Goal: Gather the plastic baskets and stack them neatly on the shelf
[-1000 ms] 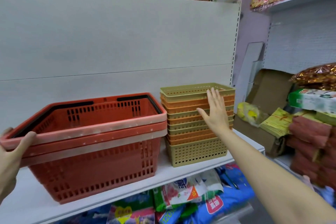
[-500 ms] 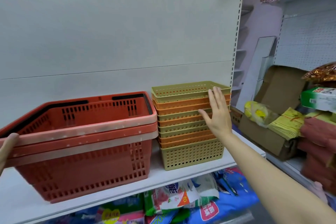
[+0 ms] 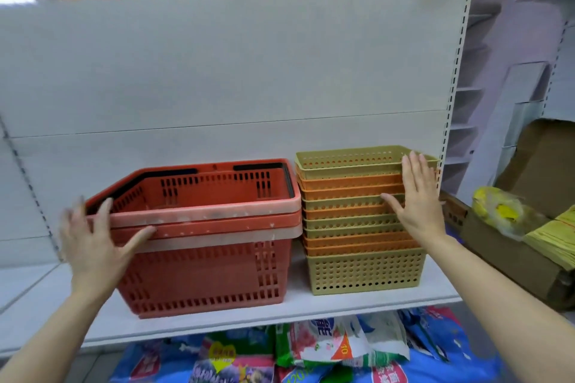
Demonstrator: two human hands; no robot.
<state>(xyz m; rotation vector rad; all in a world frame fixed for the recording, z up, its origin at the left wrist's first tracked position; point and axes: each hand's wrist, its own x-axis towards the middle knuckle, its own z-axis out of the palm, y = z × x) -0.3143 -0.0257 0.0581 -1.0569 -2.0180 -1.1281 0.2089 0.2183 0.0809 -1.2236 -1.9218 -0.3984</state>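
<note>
**Both hands flat against the two basket stacks on the shelf**

Landmark: the white shelf board.

- Red shopping baskets: nested stack standing on the shelf, left part of the board, black handles folded down along the rim.
- Small baskets: nested stack of olive and orange perforated baskets, standing on the same shelf just right of the red stack; the two stacks look nearly touching at rim height, but you cannot tell contact for certain.
- Your left hand: fingers spread and straight, somewhat motion-blurred, laid on the front left corner of the red stack, thumb lying along the pale rim.
- Your right hand: fingers straight and close together, palm pressed flat on the front right side of the small stack, thumb out to the left.
- Below the shelf: printed bags. Right of the shelf: a cardboard box.
</note>
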